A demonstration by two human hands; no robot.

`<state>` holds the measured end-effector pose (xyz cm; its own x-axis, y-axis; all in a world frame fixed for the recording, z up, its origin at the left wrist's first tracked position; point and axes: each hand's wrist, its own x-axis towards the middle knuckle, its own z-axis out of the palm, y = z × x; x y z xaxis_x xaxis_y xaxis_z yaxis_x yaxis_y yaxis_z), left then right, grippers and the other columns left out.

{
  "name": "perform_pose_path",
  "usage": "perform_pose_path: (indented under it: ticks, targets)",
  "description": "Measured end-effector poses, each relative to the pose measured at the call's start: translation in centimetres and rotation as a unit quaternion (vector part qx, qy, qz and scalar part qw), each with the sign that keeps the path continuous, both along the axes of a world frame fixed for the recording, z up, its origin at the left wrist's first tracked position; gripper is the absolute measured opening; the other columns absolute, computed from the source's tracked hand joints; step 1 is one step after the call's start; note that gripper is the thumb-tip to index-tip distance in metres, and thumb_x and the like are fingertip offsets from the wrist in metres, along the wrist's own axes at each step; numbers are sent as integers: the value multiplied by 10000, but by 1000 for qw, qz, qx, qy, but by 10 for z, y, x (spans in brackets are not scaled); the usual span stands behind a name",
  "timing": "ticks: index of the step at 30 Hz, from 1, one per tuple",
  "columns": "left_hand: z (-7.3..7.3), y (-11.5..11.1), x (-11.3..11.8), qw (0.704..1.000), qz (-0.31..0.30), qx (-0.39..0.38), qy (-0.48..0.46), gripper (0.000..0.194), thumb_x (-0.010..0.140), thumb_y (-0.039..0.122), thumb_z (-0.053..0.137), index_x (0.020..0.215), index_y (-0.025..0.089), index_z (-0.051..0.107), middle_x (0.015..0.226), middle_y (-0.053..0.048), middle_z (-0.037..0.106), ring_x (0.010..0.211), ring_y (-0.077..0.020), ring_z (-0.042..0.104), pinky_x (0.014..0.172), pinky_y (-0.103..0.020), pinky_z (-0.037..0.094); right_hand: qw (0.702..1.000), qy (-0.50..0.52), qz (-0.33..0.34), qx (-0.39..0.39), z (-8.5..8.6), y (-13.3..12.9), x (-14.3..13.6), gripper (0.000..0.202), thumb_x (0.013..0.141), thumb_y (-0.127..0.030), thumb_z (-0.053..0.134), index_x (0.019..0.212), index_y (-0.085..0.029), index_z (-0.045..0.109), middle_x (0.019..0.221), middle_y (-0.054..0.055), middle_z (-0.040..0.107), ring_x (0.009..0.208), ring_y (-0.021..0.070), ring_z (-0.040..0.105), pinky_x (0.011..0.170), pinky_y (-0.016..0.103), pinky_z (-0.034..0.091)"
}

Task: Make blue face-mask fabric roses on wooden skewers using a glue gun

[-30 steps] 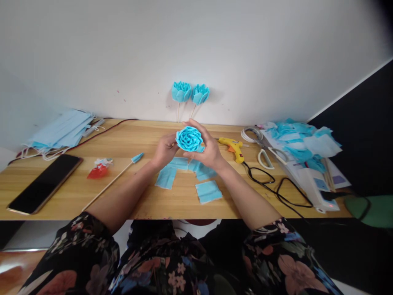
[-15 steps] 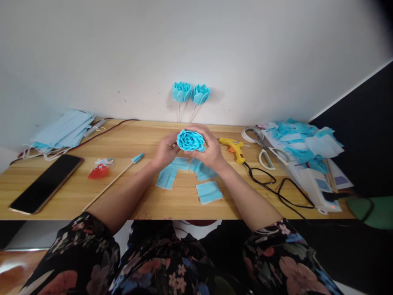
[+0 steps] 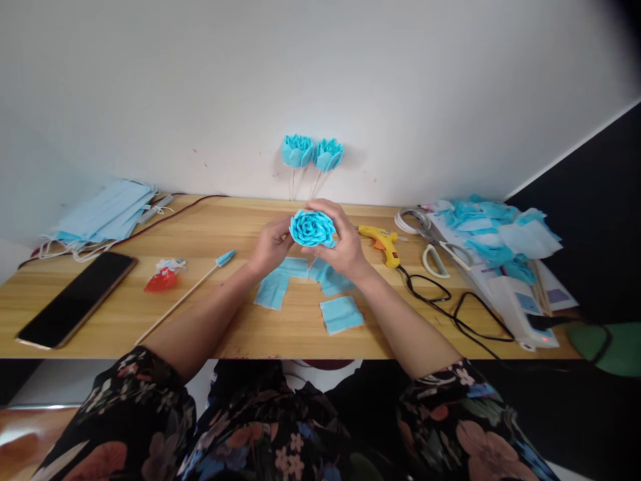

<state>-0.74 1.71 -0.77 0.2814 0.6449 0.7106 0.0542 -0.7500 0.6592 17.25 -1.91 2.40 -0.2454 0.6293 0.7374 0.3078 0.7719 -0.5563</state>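
Observation:
A blue layered flower (image 3: 312,229) faces up between my two hands over the middle of the table. My left hand (image 3: 273,247) grips its left side, fingers closed around the edge. Around the right side, the fingers and thumb of my right hand (image 3: 343,237) are wrapped. Its stem, if any, is hidden. Below my hands lie a blue square piece (image 3: 342,314) and other blue pieces (image 3: 272,289), partly overlapping. Two blue flowers on sticks (image 3: 297,151) (image 3: 328,155) lean against the wall. A stick with a small blue tip (image 3: 225,258) lies beside my left forearm.
A yellow glue gun (image 3: 383,244) with a black cord and white-handled scissors (image 3: 435,261) lie right. Beyond them are blue scraps (image 3: 493,227) and a white power strip (image 3: 523,314). On the left are masks (image 3: 103,210), a phone (image 3: 75,300) and a red packet (image 3: 163,279).

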Motion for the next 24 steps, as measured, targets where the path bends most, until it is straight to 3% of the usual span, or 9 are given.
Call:
perform_pose_path:
  ticks: [4, 8, 17, 24]
  targets:
    - [0, 4, -2, 1000, 19, 22, -10, 245, 907, 293, 596, 691, 181, 619, 713, -21, 665, 669, -148, 592, 655, -270, 460, 999, -5, 29, -24, -4, 1, 0, 979, 739, -632, 794, 1558, -358, 333, 1577, 72, 487, 1475, 312, 439, 1210, 551, 394]
    - [-1, 7, -3, 999, 20, 29, -3, 269, 917, 330, 587, 687, 192, 602, 703, -24, 647, 697, -163, 605, 686, -287, 487, 999, -16, 33, -27, -5, 1, -1, 1012, 756, -596, 798, 1588, -378, 265, 1589, 64, 472, 1488, 307, 427, 1228, 560, 373]
    - [-7, 9, -5, 998, 33, 28, 35, 144, 876, 210, 592, 742, 186, 643, 774, -33, 696, 714, -164, 617, 675, -274, 466, 1000, -27, 2, 16, -1, 2, -2, 718, 787, -526, 797, 1415, -320, 517, 1377, 76, 653, 1347, 295, 560, 1161, 534, 444]
    - [-5, 6, -5, 998, 41, -7, 40, 77, 833, 213, 637, 784, 173, 682, 716, -16, 671, 649, -137, 565, 620, -242, 434, 998, -49, -25, 3, -1, 4, -2, 579, 770, -605, 774, 1241, -294, 643, 1266, 83, 698, 1251, 316, 605, 1119, 544, 455]
